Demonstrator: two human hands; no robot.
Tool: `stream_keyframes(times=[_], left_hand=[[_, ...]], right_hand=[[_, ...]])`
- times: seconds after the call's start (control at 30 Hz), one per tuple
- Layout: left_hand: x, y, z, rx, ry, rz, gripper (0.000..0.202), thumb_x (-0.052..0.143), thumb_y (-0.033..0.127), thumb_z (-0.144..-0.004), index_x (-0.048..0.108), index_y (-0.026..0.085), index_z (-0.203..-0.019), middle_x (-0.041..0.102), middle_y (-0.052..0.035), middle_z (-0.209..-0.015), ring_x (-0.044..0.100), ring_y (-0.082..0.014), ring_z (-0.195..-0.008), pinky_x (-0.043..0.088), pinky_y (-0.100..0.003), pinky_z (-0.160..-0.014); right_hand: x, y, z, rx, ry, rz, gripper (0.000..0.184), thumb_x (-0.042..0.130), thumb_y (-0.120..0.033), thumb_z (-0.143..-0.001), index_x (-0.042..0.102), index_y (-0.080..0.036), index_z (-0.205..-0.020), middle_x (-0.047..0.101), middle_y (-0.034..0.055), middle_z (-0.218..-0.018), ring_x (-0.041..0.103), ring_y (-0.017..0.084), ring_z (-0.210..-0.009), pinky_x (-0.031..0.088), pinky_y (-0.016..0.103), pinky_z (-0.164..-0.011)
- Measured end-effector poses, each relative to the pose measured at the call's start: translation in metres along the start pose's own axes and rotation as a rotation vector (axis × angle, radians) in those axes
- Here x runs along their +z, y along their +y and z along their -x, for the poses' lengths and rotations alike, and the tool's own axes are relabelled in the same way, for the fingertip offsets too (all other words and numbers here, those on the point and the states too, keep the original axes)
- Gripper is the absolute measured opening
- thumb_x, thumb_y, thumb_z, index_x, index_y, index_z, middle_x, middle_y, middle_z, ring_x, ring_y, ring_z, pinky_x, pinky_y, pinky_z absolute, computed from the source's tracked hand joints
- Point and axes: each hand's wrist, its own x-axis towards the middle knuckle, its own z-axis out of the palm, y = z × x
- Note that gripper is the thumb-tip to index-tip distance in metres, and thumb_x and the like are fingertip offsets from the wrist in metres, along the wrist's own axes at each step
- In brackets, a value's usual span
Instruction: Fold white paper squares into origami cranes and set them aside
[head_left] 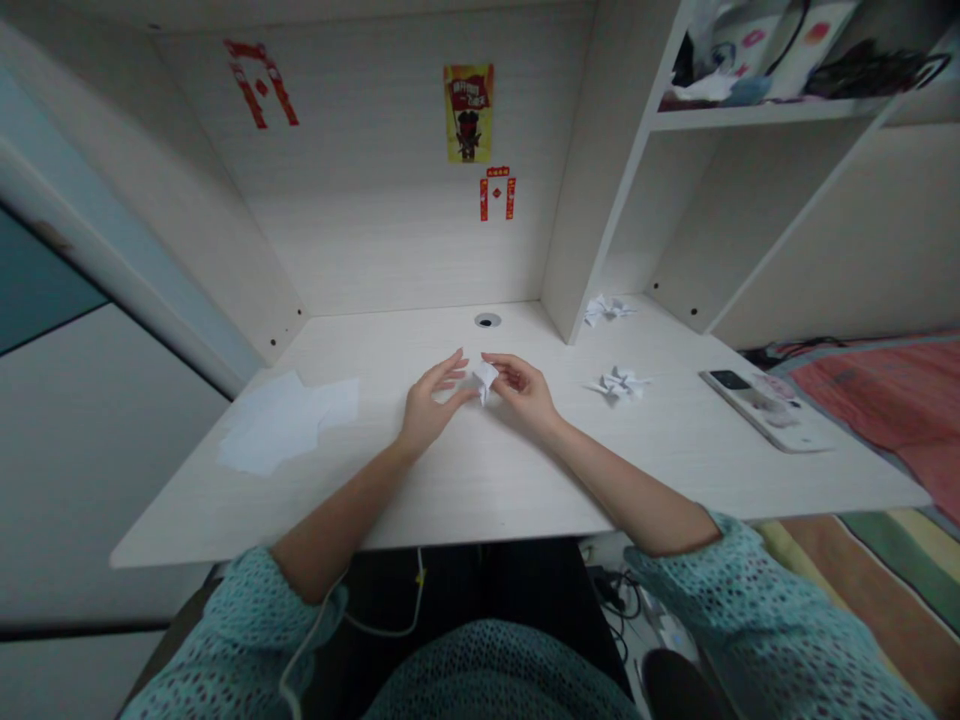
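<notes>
Above the middle of the white desk, a small folded piece of white paper [484,378] is between my two hands. My right hand [526,390] pinches its right side between thumb and fingers. On the other side, my left hand [433,398] has its fingers spread apart, with the thumb tip at the paper's lower left edge; I cannot tell whether it presses on it. To the left lies a loose spread of flat white paper sheets [277,425]. Folded white paper pieces [619,384] sit in a small pile to the right, with another pile of folded pieces [607,310] farther back.
The desk [465,490] has a back panel with red and yellow stickers [469,115] and a round cable hole [487,320]. An upright divider [607,180] stands right of centre. A white phone-like flat object [765,410] lies at the right, beside red cloth [885,390].
</notes>
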Motion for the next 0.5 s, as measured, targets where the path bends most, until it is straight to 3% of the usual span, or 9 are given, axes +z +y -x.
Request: stream_keyframes(times=[0.07, 0.17, 0.37, 0.5], left_hand=[[0.003, -0.006, -0.001, -0.197, -0.095, 0.156, 0.057, 0.066, 0.039, -0.071, 0.053, 0.017, -0.122, 0.066, -0.01, -0.101, 0.062, -0.0183, -0.089, 0.046, -0.035, -0.085], [0.007, -0.008, -0.001, -0.346, -0.219, 0.302, 0.043, 0.064, 0.041, -0.072, 0.065, 0.013, -0.104, 0.067, -0.0088, -0.094, 0.061, -0.0188, -0.088, 0.044, -0.035, -0.086], [0.006, -0.003, 0.001, -0.445, -0.217, 0.44, 0.037, 0.066, 0.042, -0.07, 0.068, 0.014, -0.095, 0.068, -0.0072, -0.09, 0.06, -0.0176, -0.085, 0.043, -0.031, -0.082], [0.004, -0.007, 0.001, -0.474, -0.229, 0.481, 0.036, 0.067, 0.04, -0.07, 0.068, 0.014, -0.095, 0.068, -0.0076, -0.09, 0.06, -0.016, -0.081, 0.043, -0.029, -0.079]], right_hand=[[0.0, -0.001, 0.001, -0.035, -0.014, -0.008, 0.034, 0.061, -0.036, -0.076, 0.063, -0.022, -0.107, 0.065, 0.0078, -0.104, 0.061, 0.017, -0.084, 0.048, 0.03, -0.075], [0.002, -0.001, 0.004, -0.106, -0.034, 0.036, 0.028, 0.059, -0.034, -0.078, 0.065, -0.023, -0.103, 0.063, 0.0079, -0.107, 0.06, 0.019, -0.089, 0.049, 0.032, -0.075], [0.001, -0.007, 0.008, -0.33, -0.026, 0.421, 0.03, 0.055, -0.023, -0.081, 0.062, -0.029, -0.109, 0.059, 0.0049, -0.112, 0.051, 0.021, -0.106, 0.039, 0.043, -0.094], [-0.001, -0.011, 0.008, -0.368, -0.063, 0.521, 0.034, 0.053, -0.022, -0.082, 0.059, -0.03, -0.114, 0.057, 0.0052, -0.115, 0.049, 0.021, -0.109, 0.038, 0.043, -0.095]])
